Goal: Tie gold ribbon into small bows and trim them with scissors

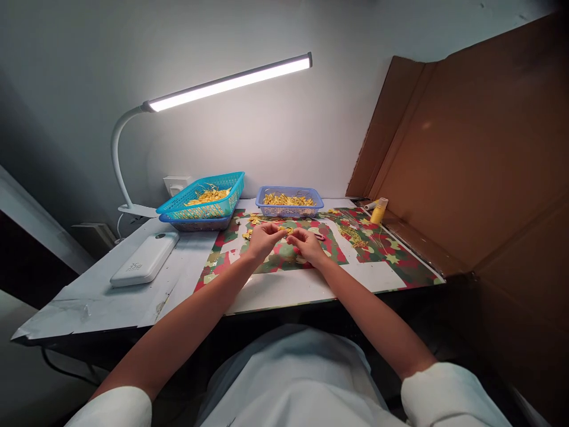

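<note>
My left hand (263, 238) and my right hand (308, 244) meet over the patterned red, green and white mat (377, 261) on the table. Both have their fingers pinched together around a small yellow piece (285, 230) held between them. More small yellow pieces (254, 220) lie on the mat just beyond the hands. A violet basket (290, 202) full of yellow pieces stands behind them. A turquoise basket (205, 198) with yellow pieces sits tilted on another basket to the left.
A white power bank (144, 258) lies on the left of the table. A white desk lamp (222, 83) arches overhead. A yellow bottle (379, 211) stands at the right, beside a brown cardboard wall (466, 154). A wall socket (175, 185) is behind the baskets.
</note>
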`<state>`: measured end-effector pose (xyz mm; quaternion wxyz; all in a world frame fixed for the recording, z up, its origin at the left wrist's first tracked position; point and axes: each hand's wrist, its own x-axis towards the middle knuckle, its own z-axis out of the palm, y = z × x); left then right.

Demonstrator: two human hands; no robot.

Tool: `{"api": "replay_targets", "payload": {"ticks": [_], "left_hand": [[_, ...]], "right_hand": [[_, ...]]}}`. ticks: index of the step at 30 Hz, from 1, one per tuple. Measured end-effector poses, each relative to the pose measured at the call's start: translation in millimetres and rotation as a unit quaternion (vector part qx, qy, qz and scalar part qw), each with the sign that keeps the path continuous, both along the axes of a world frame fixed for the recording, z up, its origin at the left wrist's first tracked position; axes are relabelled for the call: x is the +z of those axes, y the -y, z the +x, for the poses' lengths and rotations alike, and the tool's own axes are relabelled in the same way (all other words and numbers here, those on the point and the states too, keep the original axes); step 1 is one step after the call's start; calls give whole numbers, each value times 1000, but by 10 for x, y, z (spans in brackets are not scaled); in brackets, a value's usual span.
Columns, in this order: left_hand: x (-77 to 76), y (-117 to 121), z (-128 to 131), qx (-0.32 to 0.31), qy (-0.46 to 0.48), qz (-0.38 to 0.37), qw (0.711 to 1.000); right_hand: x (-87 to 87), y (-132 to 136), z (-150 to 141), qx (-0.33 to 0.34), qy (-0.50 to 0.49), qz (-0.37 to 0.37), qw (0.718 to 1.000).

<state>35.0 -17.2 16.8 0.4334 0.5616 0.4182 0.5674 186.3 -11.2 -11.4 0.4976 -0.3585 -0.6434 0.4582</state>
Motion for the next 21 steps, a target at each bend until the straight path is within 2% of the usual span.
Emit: {"api": "replay_targets", "payload": {"ticks": [4, 9, 12, 14, 16, 18, 21], "left_hand": [[-18, 21, 20, 21, -24, 42, 999], [-35, -4, 11, 32, -46, 43, 997], [-50, -31, -2, 46, -48, 37, 997], [-61, -47, -11, 66, -49, 31, 996], [-68, -56, -20, 84, -50, 31, 995], [-71, -55, -27, 98, -55, 38, 993], [-70, -39, -29, 113, -74, 58, 989]], "right_hand": [[-51, -35, -21, -17, -5, -6, 1000], [-82, -70, -99, -32, -40, -7, 999], [-54, -40, -108, -95, -32, -2, 995], [-13, 19, -93, -177, 1, 57, 983], [34, 94, -76, -240, 45, 149, 958], [70, 162, -75, -246, 95, 221, 939], [81, 203, -102, -221, 161, 241, 931]]}}
